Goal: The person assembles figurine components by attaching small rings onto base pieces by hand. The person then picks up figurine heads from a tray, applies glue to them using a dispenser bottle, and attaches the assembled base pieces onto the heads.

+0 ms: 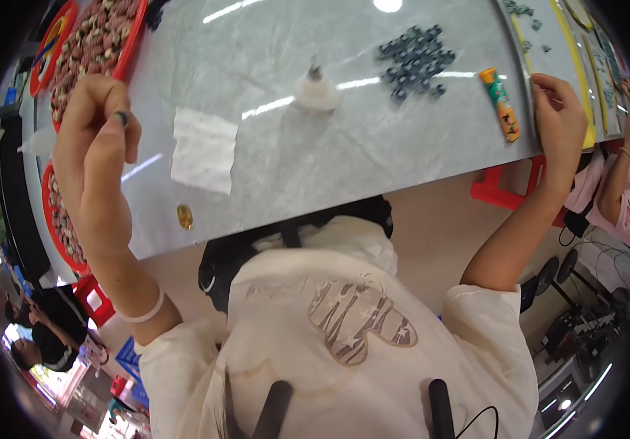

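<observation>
My left hand (pixel 95 146) is raised at the left of the table, in front of the red trays. Its thumb and forefinger pinch a small dark piece (pixel 121 118). My right hand (pixel 560 121) is at the right, by the rim of a yellow-edged tray (pixel 557 44), with its fingers curled; what they hold, if anything, is hidden. Beside it lies an orange and green stick-shaped packet (pixel 501 106). Between the hands stands a white squeeze bottle (pixel 316 94) with a pointed metal tip. To its right, several small dark blue pieces (pixel 416 62) lie in a loose cluster.
A white sheet of paper or tissue (pixel 204 154) lies on the grey table (pixel 300 161), with a small gold oval thing (pixel 185 216) near the front edge. Red trays (pixel 136 44) of small reddish and cream pieces line the left. A red stool (pixel 501 183) and another person's arm (pixel 625 157) are at the right.
</observation>
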`<act>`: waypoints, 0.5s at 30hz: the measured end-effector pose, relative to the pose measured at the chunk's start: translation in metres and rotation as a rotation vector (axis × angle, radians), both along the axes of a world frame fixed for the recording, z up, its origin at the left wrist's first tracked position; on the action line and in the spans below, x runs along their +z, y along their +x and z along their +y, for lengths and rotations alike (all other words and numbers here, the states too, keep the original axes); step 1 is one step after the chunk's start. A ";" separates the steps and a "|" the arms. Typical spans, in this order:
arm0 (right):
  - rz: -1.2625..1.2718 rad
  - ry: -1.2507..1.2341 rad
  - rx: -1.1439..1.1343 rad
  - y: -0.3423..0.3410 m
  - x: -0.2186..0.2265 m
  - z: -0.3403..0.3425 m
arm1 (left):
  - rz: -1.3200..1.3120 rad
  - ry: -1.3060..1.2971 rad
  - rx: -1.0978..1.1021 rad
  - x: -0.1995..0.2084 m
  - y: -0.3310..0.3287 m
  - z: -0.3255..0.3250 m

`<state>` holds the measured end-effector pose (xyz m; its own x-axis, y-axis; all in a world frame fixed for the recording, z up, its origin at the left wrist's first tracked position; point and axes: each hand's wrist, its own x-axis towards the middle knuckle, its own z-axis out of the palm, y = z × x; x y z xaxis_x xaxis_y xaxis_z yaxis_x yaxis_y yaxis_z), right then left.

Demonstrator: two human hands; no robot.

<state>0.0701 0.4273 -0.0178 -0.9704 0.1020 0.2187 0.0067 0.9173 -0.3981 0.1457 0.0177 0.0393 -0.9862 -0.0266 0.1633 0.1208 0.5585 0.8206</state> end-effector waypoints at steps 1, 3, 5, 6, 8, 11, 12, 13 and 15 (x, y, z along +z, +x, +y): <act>-0.018 -0.006 0.020 -0.002 0.000 -0.001 | 0.001 0.047 0.040 -0.002 0.011 -0.008; 0.028 0.045 -0.044 -0.001 -0.002 -0.001 | -0.041 0.036 0.107 -0.009 0.031 -0.019; 0.108 -0.081 -0.009 0.003 -0.001 0.014 | -0.024 0.135 0.194 -0.017 0.049 -0.026; 0.162 -0.180 -0.027 0.007 0.001 0.016 | -0.013 0.241 0.210 -0.019 0.057 -0.025; 0.213 -0.281 -0.043 0.019 0.006 0.012 | -0.022 0.286 0.245 -0.023 0.068 -0.019; 0.308 -0.514 0.014 0.035 0.015 0.001 | -0.010 0.402 0.191 -0.033 0.075 -0.022; 0.312 -0.443 0.057 0.040 0.020 -0.015 | -0.021 0.419 0.205 -0.035 0.074 -0.018; 0.316 -0.370 0.100 0.046 0.025 -0.027 | -0.032 0.439 0.220 -0.036 0.074 -0.013; 0.328 -0.357 0.122 0.055 0.031 -0.039 | -0.035 0.480 0.179 -0.035 0.073 -0.004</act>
<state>0.1247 0.3888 0.0130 -0.8659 0.1159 0.4867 -0.2706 0.7096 -0.6505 0.2183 0.0133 0.0046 -0.9641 -0.2591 0.0586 0.0262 0.1269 0.9916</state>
